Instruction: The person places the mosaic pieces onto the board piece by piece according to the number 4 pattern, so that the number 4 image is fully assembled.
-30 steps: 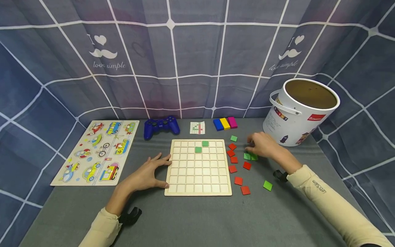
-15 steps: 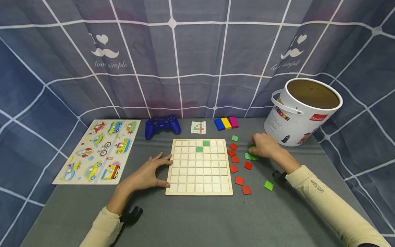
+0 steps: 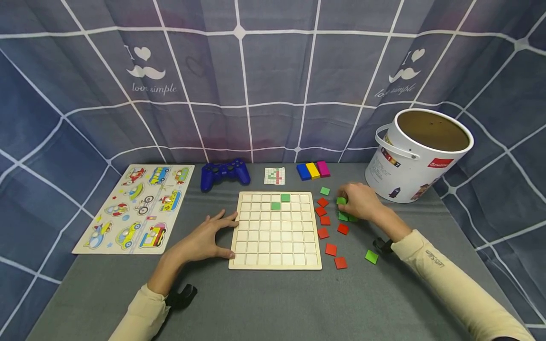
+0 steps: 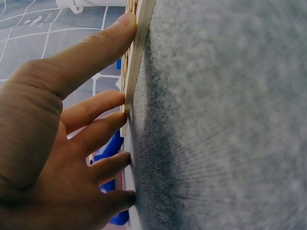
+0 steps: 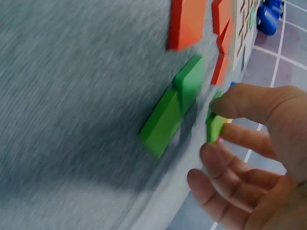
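Observation:
A pale wooden grid board (image 3: 275, 241) lies flat, with two green tiles (image 3: 276, 206) in its upper cells. My left hand (image 3: 199, 242) is spread at the board's left side. In the left wrist view its thumb (image 4: 96, 55) touches the board's edge, fingers extended. Between thumb and fingertips, my right hand (image 3: 362, 202) pinches a green square tile (image 3: 341, 201); the right wrist view shows this tile (image 5: 216, 128) too. Just below that hand two more green tiles (image 5: 165, 120) lie together, one overlapping the other. Several red tiles (image 3: 323, 233) are scattered between board and hand.
A small pattern card (image 3: 274, 175), coloured blocks (image 3: 313, 170) and a blue game controller (image 3: 225, 174) sit behind the board. At far left lies a picture puzzle board (image 3: 136, 208). A white bucket (image 3: 409, 166) stands back right. Single green tiles (image 3: 371, 256) lie apart.
My right hand, earlier over the green tiles, has shifted slightly left with a green tile now showing in its fingertips. The left hand stays at the board's edge.

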Demonstrator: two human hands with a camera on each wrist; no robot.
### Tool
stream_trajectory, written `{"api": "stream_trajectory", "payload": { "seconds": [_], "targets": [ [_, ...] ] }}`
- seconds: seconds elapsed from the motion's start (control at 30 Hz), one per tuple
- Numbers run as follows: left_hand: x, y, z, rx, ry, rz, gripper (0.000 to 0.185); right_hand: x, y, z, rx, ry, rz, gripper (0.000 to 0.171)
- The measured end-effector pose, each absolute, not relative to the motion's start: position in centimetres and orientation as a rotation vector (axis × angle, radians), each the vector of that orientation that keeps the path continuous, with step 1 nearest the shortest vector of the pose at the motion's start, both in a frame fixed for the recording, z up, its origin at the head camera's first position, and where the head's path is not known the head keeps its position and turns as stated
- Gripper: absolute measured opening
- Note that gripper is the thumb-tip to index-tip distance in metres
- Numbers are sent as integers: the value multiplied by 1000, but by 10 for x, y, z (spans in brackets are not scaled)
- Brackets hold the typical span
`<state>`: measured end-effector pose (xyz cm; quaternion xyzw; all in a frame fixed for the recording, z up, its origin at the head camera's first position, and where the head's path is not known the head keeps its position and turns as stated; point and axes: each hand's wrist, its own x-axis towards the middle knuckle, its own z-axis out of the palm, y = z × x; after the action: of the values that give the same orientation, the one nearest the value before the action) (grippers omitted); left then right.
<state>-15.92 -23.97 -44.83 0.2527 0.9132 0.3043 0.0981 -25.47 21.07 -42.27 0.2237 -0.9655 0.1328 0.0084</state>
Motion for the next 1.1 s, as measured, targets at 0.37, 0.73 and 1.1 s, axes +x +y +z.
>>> {"api": "stream_trajectory", "payload": {
  "seconds": [0.37, 0.73, 1.1],
  "targets": [
    [-160, -239, -452, 741, 2703, 896, 85, -253, 164, -424, 874, -2903, 499, 25],
    [-160, -239, -450, 730, 2699, 900, 84, -247, 114, -428, 1106, -2843, 527, 21],
    [-159, -239, -448, 718, 2700, 897, 84, -240, 64, -426, 1254, -2824, 513, 16]
  ]
}}
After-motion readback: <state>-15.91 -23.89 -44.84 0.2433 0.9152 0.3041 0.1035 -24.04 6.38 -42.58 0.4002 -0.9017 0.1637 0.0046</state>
